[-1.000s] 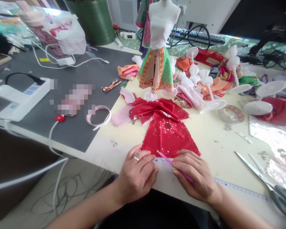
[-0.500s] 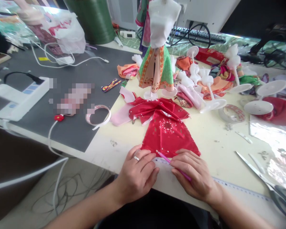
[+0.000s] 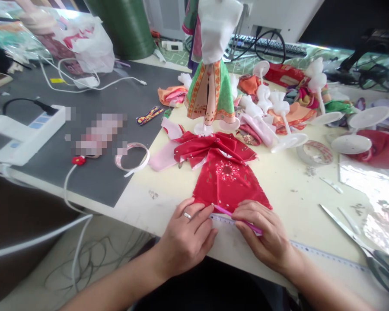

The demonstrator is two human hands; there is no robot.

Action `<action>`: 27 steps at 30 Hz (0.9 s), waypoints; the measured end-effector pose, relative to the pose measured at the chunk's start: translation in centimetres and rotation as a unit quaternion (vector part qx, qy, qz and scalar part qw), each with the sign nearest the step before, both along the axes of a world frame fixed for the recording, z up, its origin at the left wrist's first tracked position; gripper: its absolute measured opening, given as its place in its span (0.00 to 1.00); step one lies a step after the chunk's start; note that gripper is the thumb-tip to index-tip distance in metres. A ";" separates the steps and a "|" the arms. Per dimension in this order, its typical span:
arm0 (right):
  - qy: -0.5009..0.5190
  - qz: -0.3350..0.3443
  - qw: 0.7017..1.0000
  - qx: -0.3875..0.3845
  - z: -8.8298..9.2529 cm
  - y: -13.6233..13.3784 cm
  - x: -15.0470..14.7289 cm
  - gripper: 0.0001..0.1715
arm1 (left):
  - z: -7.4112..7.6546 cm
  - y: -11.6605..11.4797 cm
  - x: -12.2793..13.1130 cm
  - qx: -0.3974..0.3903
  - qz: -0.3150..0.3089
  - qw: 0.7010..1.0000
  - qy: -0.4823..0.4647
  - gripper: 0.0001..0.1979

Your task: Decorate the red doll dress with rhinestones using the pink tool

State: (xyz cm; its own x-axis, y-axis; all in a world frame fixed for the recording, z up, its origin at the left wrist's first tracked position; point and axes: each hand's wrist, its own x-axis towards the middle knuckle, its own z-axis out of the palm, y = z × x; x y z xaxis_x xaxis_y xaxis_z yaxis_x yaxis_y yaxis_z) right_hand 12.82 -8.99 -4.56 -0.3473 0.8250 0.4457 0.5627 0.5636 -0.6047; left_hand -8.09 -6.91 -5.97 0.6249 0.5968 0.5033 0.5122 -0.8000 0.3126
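A small red garment (image 3: 231, 185) with a flower pattern and white beads lies flat near the table's front edge. My left hand (image 3: 189, 233), with a ring on one finger, rests on its lower left hem, fingers bent and pressed down on the cloth. Between the fingers of my right hand (image 3: 262, 231) is a pink pen-like tool (image 3: 227, 211), its tip touching the hem close to my left fingertips. A clear ruler (image 3: 222, 219) lies under both hands and stretches to the right.
Scissors (image 3: 359, 244) lie at the right, tape rolls (image 3: 132, 156) on both sides. Behind the garment stands a white dress form (image 3: 214, 30) with a green and orange skirt. Small white mannequins (image 3: 280, 103) and cloth pieces are heaped at the back right. A power strip (image 3: 35, 129) sits left.
The pink tool has tilted flatter, and its tip has shifted slightly left along the hem. My left hand stays on the cloth. The whole view has moved a little.
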 end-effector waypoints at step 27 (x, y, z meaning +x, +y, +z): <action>0.036 -0.045 0.998 -0.040 0.0 0.2 0.0 0.06 | 0.3 0.0 0.1 0.035 0.001 0.999 0.017 0.06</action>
State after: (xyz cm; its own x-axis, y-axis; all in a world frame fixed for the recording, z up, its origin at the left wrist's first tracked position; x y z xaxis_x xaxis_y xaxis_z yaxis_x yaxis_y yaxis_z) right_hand 12.78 -8.81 -4.54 -0.2387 0.8854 0.3989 0.5625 0.4609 -0.6864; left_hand -7.96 -6.92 -5.64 0.6416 0.5623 0.5217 0.5233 -0.8182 0.2383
